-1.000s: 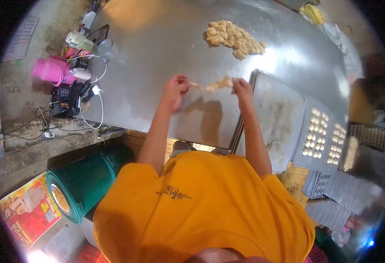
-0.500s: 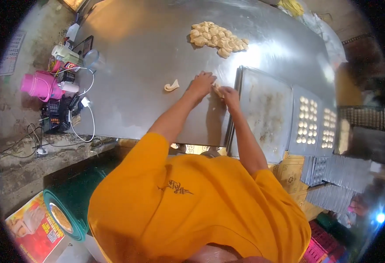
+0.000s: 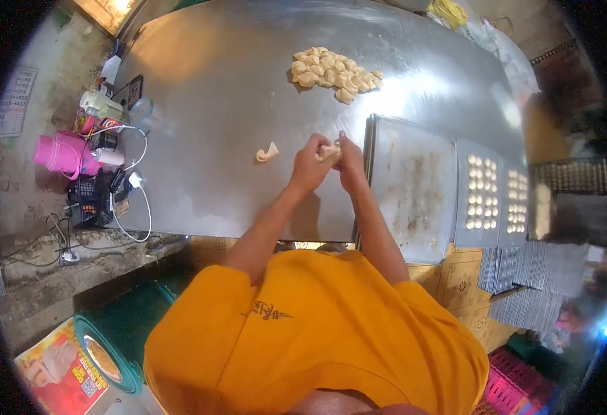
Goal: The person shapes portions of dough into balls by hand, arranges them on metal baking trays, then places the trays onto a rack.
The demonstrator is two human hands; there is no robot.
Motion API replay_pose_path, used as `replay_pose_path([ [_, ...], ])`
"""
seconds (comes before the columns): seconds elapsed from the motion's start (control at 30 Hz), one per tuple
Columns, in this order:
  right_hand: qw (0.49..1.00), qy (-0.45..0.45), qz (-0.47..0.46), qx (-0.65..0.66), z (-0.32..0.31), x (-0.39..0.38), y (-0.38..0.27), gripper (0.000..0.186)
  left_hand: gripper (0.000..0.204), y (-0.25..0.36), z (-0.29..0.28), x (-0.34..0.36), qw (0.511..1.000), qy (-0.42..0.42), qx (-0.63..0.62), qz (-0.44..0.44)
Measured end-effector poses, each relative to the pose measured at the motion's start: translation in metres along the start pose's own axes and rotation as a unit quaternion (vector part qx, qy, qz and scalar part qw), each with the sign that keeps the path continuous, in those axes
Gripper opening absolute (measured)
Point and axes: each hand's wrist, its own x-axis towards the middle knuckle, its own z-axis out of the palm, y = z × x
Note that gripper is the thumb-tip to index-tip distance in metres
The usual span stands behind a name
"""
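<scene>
Now: compared with a second ago, left hand (image 3: 309, 166) and right hand (image 3: 350, 163) have closed together, and a curled dough scrap (image 3: 267, 152) lies apart on the worktop (image 3: 207, 131). Judged: the work is down to one piece. Grip: both hands' fingers bent snugly round that dough piece (image 3: 328, 151), between them over the worktop. Piece pale, lumpy, soft-looking, partly hidden.

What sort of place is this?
Probably a small bakery or dough workshop: a heap of dough pieces lies on a broad metal table, trays at the right carry rows of small pale rounds, and the person's hands hold more dough.
</scene>
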Motion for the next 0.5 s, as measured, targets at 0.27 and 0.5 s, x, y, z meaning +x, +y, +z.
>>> replay_pose_path([
  [0.27, 0.688, 0.09, -0.318, -0.645, -0.043, 0.04, 0.041, 0.024, 0.055, 0.019, -0.072, 0.04, 0.975, 0.105, 0.135, -0.138],
  [0.5, 0.594, -0.002, -0.385, -0.707, -0.008, 0.03, 0.069, 0.021, 0.042, -0.121, -0.13, -0.065, 0.781, 0.211, 0.567, -0.154],
])
